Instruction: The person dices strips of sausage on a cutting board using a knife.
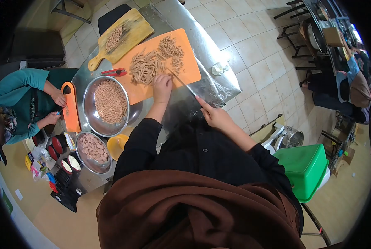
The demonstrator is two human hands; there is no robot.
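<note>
An orange cutting board lies on the metal table, bearing a pile of light-brown sausage-like strips and finely diced bits of the same food. My left hand rests at the right side of the strips, its fingers curled together over some of them. In my right hand, a knife is gripped by its handle. The blade slants over the board, its tip close to my left fingertips. A metal bowl of diced pieces stands left of my left forearm.
Beyond the orange board lies a wooden board with more diced bits; a red-handled tool sits nearby. A smaller bowl of slices and a yellow container stand lower left. At left, a co-worker's hands work over another orange board.
</note>
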